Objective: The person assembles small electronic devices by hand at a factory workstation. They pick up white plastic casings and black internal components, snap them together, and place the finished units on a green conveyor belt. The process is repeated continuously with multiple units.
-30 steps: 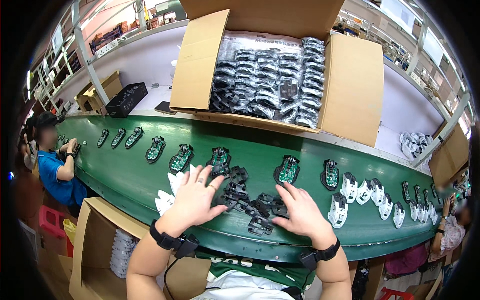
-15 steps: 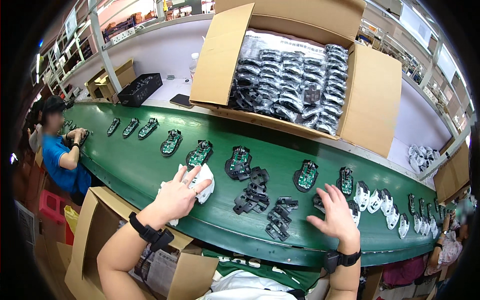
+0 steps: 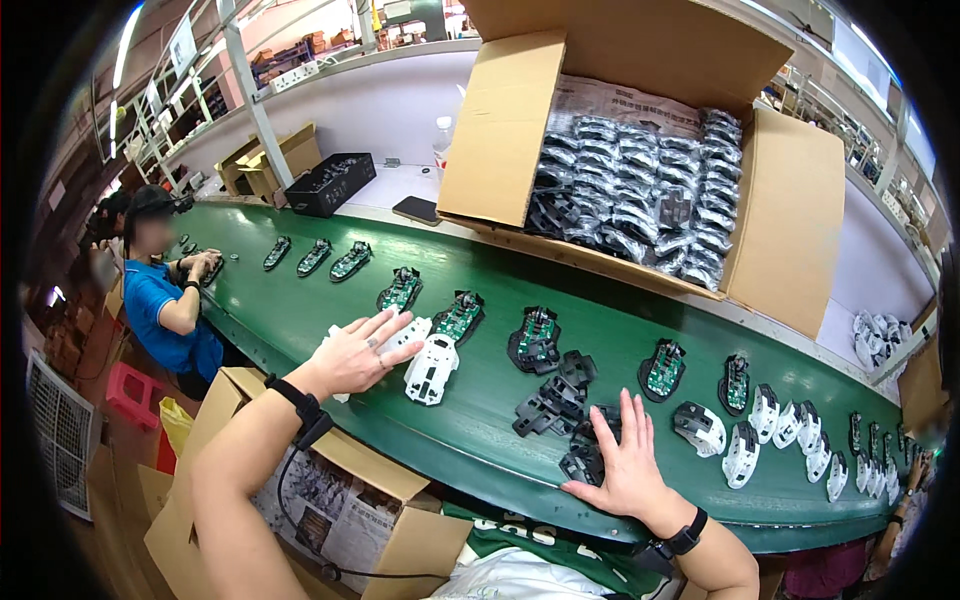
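My left hand lies with fingers spread over white plastic shells, one of them partly hidden beneath it. Beside its fingertips, a white shell rests on the green belt, just below a black mouse-shaped base with a green circuit board. My right hand, fingers apart, is over the near end of a cluster of black plastic pieces, covering some; whether it touches them I cannot tell. To its right lies a white shell with a black insert. Another circuit-board base sits beyond the black pieces.
An open carton of wrapped black parts stands behind the green belt. A black bin and a phone lie at the back left. A co-worker works at far left. Another carton stands below my left arm.
My right hand has moved left and nearer, onto the black pieces, away from the white shell with the insert. A second white shell now shows clearly beside my left hand. The whole view has shifted.
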Tool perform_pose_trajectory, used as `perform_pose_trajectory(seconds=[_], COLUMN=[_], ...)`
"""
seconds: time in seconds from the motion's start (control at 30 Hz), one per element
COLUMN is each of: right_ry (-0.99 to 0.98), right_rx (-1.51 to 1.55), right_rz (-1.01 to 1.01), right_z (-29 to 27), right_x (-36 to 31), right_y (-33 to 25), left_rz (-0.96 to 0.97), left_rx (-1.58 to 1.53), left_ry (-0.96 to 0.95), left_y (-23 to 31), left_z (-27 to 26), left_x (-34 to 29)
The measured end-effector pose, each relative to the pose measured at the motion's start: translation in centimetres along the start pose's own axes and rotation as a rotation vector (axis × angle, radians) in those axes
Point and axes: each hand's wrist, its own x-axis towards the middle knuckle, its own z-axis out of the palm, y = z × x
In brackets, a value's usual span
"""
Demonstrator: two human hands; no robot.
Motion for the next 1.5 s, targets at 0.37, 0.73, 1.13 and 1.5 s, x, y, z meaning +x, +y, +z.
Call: perform_pose_trajectory(seconds=[0.37, 0.73, 1.13, 1.5], right_ry=[-0.044, 0.025, 0.135, 0.022], right_rx=[-0.006, 0.019, -0.114, 0.035], right_rz=[-0.085, -0.095, -0.201, -0.118], right_z=[0.1, 0.0, -1.3, 0.1], right_x=[3.1, 2.8, 2.6, 3.5], right_y=[0.5, 1.0, 0.3, 0.6], left_rz=[-0.718, -1.042, -0.931, -0.288], left_rx=[-0.004, 0.146, -0.153, -0.330], left_ry=[0.099, -0.020, -0.293, -0.107], left_y=[2.9, -7.7, -5.5, 9.6], left_z=[3.6, 6.1, 6.8, -1.4], left_x=[-3.4, -5.0, 1.3, 3.6])
